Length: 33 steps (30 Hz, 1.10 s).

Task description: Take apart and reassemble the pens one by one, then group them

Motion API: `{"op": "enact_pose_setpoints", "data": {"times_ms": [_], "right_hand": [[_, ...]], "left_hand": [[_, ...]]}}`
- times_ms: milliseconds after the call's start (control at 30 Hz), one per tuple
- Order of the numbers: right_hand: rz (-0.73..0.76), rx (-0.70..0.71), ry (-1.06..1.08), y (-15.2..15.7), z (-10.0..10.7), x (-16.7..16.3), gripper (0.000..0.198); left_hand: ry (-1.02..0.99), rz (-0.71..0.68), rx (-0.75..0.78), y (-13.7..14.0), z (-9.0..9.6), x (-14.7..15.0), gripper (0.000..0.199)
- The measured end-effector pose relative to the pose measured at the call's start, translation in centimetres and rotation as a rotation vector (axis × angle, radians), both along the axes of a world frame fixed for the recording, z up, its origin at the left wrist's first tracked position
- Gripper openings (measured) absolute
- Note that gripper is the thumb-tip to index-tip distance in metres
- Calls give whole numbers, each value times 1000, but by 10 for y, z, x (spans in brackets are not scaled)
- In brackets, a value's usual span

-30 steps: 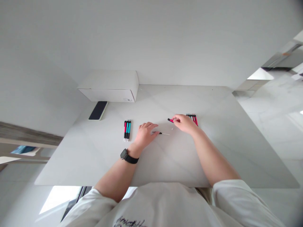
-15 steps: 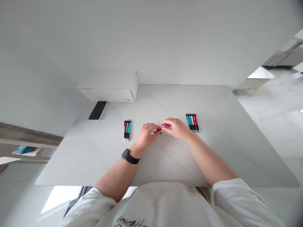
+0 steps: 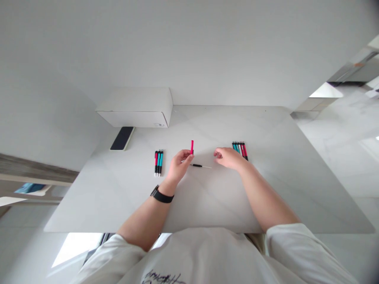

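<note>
A bright red pen barrel (image 3: pixel 192 146) points up from my left hand (image 3: pixel 179 165), pinched between thumb and fingers. Just below those fingertips, a thin pen refill with a black grip part (image 3: pixel 197 165) lies on the table; its left end is partly hidden by the hand. My right hand (image 3: pixel 227 157) hovers to the right of the refill with loosely curled fingers slightly apart, and nothing shows in them. Behind its wrist is a row of several red, teal and white pens (image 3: pixel 240 148), partly covered. Left of my left hand lie three pens (image 3: pixel 158 163), one red and two teal.
A white box (image 3: pixel 133 118) stands against the wall at the back left of the white table (image 3: pixel 207 205). In front of it lies a dark-screened phone (image 3: pixel 122 138). A black watch strap (image 3: pixel 164 197) is around my left wrist.
My hands have moved apart, the right one going rightward. The red barrel is now upright in my left hand, and the refill with the black grip lies visible on the table.
</note>
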State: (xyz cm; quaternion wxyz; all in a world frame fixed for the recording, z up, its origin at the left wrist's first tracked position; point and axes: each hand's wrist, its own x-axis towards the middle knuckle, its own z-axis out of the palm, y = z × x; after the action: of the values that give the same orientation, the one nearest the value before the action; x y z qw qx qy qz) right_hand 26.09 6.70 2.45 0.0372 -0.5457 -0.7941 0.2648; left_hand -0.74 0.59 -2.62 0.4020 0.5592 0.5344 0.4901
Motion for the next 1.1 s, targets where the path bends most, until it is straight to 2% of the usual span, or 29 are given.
{"op": "enact_pose_setpoints", "data": {"times_ms": [133,233,367,500,733,867,967,1100], "right_hand": [[60,41,-113,-1,-11,-9,14],[60,86,-66,-2,-10,-13,10],[-9,95,164,-4,0,-15,14],[-66,27,376,-4,9,-17,19],[-176,-44,783,-3,9,-24,27],[-164,-34,945,-7,9,-30,32],[-126,-15,965,-10,10,-33,30],[-126,0,873,-12,12,-34,28]], "left_hand": [[-38,-11,-11,0,-1,-1,29],[-39,-14,-9,0,0,-1,29],[25,-11,6,-2,3,0,28],[158,-46,59,-6,8,2,26],[287,-119,123,-11,13,6,21],[304,-127,130,-12,13,6,21],[305,-134,129,-12,14,6,20],[308,-143,132,-12,15,7,18]]}}
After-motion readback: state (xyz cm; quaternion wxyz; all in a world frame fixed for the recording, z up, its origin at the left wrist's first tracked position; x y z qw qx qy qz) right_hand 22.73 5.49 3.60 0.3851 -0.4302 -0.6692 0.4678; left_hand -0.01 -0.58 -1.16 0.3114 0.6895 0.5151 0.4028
